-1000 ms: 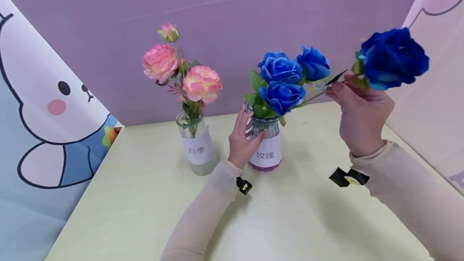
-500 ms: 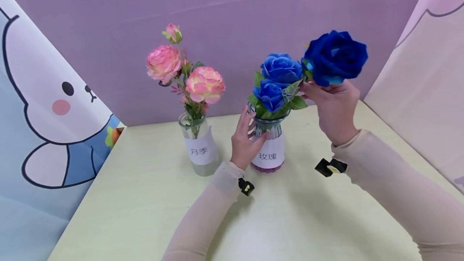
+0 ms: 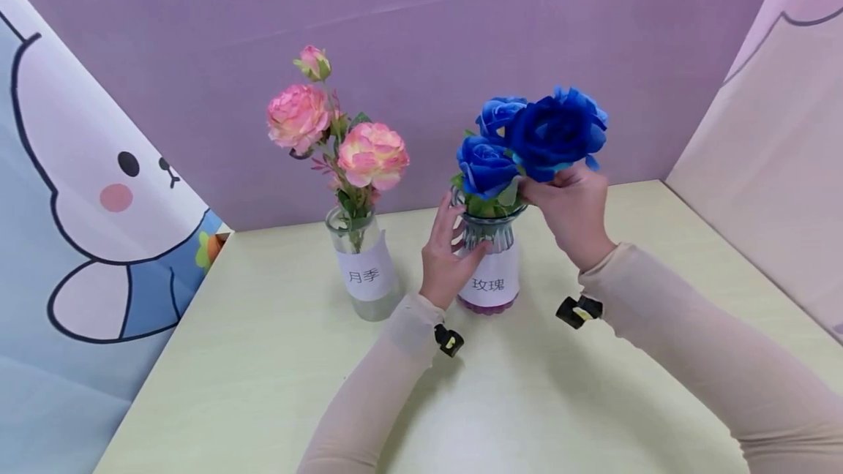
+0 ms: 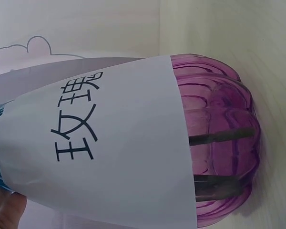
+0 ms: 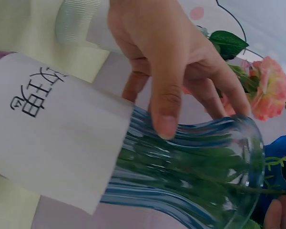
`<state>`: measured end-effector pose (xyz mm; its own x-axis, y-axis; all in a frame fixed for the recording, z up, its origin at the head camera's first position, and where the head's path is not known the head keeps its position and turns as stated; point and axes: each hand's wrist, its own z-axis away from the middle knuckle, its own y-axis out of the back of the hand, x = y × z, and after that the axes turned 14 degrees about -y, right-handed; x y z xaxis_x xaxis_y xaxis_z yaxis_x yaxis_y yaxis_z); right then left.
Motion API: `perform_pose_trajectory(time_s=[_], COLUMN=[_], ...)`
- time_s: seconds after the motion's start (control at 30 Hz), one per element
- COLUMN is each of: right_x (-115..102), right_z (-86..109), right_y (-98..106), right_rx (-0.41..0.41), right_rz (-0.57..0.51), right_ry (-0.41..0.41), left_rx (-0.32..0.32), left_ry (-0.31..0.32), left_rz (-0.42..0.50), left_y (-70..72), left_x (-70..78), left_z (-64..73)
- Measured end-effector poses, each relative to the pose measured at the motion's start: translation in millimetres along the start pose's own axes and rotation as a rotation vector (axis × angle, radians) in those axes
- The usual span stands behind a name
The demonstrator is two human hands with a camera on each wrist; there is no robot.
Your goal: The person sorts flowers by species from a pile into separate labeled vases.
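Note:
My left hand [image 3: 444,265] grips the neck of a ribbed glass vase [image 5: 190,157], thumb in front and fingers on its left side. The vase is blue-tinted above, with a white paper label [image 4: 124,138] and a purple base [image 4: 224,107]. Between the fingers of my right hand [image 3: 574,205], close above the vase mouth, is the stem of a large dark blue rose [image 3: 556,134]. In the right wrist view a stem passes through the mouth into the glass. Other blue roses [image 3: 486,165] stand in the vase, partly covered by the held one.
Left of the blue-rose vase stands a clear glass vase [image 3: 372,308] with its own paper label and pink flowers [image 3: 373,156]. Both vases are on a pale table [image 3: 263,357]. A purple backdrop [image 3: 421,13] rises behind, with printed cloth panels at both sides.
My right hand has moved left and down with the dark blue rose, from right of the vase to just above its mouth. The left hand keeps its grip on the vase.

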<state>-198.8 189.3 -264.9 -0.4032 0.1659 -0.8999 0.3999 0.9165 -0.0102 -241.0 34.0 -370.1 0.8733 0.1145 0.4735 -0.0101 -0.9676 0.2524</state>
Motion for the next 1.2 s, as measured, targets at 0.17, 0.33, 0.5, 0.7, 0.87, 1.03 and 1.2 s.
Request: perform_pose_trajectory(time_s=[0.17,0.33,0.5,0.7,0.87,1.03,1.2], right_x=[6,8,13,14,11,8,3], right_z=[2.9,6.6,6.8,5.5,6.6,5.6,1.5], right_y=[1,7,5,-3,-1,-1,0], right_rx=[-0.074,-0.094,-0.064,-0.023,-0.024,-0.03,0.01], right_rz=[0.066,-0.055,-0.236,-0.367,-0.459,-0.601,-0.625], right_ry=[-0.05,-0.163,-0.188,-0.206,-0.203,-0.156,-0.191], left_rx=[0.004,-0.014,-0.008,0.007,0.005,0.018,0.027], left_ry=[-0.02,-0.062,-0.077,-0.069,-0.055,-0.082,-0.097], left_rz=[0.004,-0.002,-0.013,-0.02,-0.016,-0.016,-0.004], left_y=[0.0,-2.0,-2.4,0.5,1.4,1.0,0.0], left_x=[-0.6,-2.4,-3.0,-2.6,-1.1,-2.9,-3.7], left_z=[-0.2,-1.8,-1.7,0.7,0.3,0.4,0.7])
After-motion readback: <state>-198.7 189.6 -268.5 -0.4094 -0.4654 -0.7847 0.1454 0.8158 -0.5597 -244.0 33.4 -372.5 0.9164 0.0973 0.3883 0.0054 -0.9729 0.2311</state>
